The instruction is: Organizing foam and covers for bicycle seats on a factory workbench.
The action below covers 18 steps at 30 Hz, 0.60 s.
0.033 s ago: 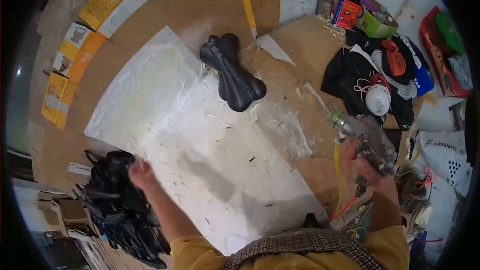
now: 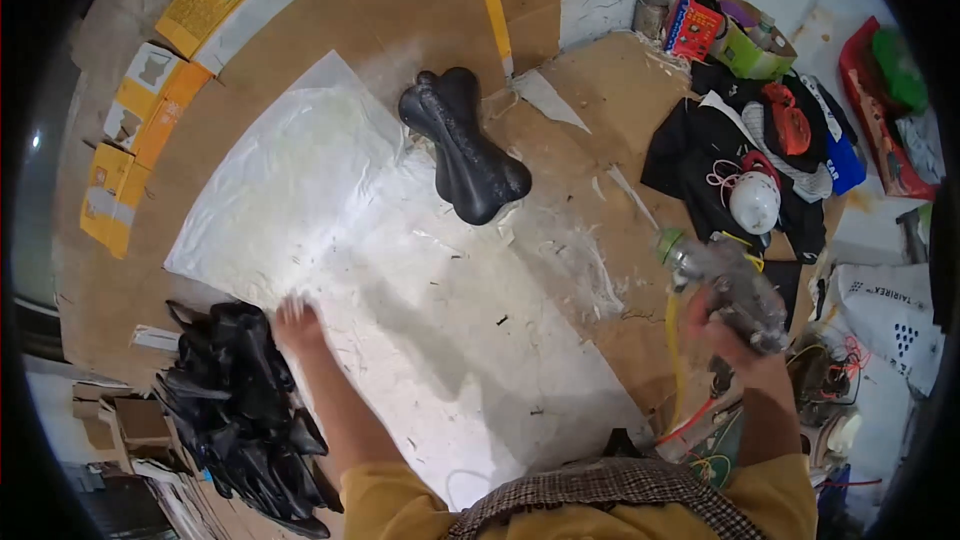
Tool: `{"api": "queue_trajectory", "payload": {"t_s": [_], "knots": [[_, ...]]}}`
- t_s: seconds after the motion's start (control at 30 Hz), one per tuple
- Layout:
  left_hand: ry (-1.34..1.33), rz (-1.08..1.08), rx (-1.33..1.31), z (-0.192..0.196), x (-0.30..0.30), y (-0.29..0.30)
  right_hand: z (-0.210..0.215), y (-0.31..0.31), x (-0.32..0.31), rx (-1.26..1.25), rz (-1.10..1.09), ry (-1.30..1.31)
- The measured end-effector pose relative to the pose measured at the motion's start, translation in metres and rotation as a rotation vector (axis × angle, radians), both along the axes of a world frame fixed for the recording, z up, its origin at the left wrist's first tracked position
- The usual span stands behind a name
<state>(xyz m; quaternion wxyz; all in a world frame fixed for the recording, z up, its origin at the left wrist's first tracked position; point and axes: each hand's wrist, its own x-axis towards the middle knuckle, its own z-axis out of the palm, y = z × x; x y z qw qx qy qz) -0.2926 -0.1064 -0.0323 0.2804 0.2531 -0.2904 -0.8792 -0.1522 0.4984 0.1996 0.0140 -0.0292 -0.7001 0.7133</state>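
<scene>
The left hand (image 2: pixel 297 323) is laid with fingers spread at the heap of glossy black moulded shells (image 2: pixel 240 410), beside the white plastic sheet (image 2: pixel 400 280); the crumpled clear plastic bottle (image 2: pixel 728 285) is clasped by the right hand (image 2: pixel 735 340), fingers closed around it

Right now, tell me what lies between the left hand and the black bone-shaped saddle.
Head view: only white plastic sheet between left hand and saddle.

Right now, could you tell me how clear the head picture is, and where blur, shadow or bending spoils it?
In the head view, the black saddle-shaped piece is sharp; the right hand and its grey spray tool are smeared by motion; the left hand is slightly soft; a soft shadow lies across the white sheet; the cardboard edges bend toward the dark rim.
</scene>
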Motion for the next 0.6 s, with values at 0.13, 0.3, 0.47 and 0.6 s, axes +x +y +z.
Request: {"api": "queue_trajectory", "payload": {"t_s": [0.13, 0.3, 0.47, 0.6], "knots": [[-0.329, -0.662, -0.458, 0.020, -0.125, 0.237, -0.034, 0.021, 0.024, 0.182, 0.091, -0.125], [-0.187, -0.887, -0.645, 0.010, -0.168, 0.310, -0.028, 0.006, 0.017, 0.026, 0.143, -0.194], [0.120, -0.850, -0.406, 0.056, -0.135, 0.307, -0.025, 0.018, -0.001, 0.126, 0.145, -0.349], [0.364, -0.697, -0.269, 0.096, -0.111, 0.224, -0.002, 0.010, -0.035, 0.043, 0.023, 0.026]]}}
